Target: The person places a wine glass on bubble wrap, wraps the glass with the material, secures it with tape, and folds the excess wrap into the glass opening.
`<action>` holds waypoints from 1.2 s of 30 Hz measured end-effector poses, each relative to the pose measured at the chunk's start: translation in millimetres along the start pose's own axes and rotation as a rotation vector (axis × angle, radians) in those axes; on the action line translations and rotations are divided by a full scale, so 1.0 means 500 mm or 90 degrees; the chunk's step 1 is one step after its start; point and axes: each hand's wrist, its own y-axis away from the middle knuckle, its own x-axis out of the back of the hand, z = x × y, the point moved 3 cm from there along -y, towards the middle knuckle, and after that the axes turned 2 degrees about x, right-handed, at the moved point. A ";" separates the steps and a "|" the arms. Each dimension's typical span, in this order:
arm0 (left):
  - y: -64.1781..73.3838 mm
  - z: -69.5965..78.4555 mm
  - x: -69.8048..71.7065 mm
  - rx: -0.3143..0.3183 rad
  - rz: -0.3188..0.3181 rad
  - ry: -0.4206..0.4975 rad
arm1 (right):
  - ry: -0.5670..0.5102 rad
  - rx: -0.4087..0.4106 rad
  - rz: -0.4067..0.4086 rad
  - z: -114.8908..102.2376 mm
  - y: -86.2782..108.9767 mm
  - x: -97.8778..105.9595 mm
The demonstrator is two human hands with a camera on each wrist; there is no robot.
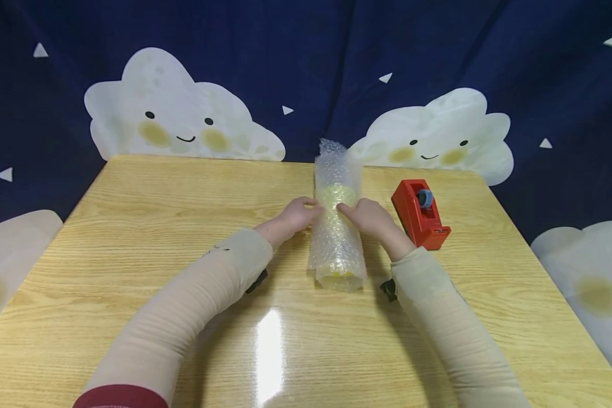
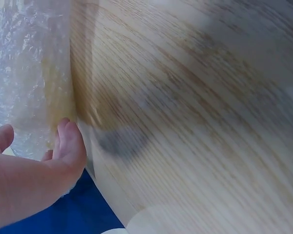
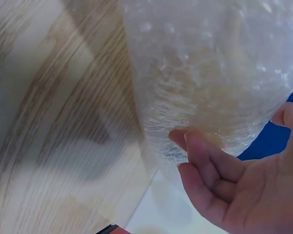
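A bubble-wrapped roll (image 1: 338, 243) lies lengthwise on the wooden table, with something yellowish showing through the clear wrap. Its near end is round and open, while loose wrap bunches up at the far end. My left hand (image 1: 297, 216) holds the roll's left side, its curved fingers (image 2: 74, 146) against the wrap. From the opposite side my right hand (image 1: 373, 218) grips it, thumb on top and curled fingers (image 3: 200, 151) pressed to the lower side. What exactly is inside the wrap is blurred by the bubbles.
A red tape dispenser (image 1: 413, 218) with a blue-cored roll of tape stands on the table (image 1: 183, 215), just right of my right hand. Behind the table's far edge hangs a dark blue curtain (image 1: 306, 51) with smiling clouds.
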 end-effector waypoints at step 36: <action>0.014 -0.008 0.019 0.076 0.028 0.040 | -0.077 0.030 -0.010 -0.018 0.003 -0.027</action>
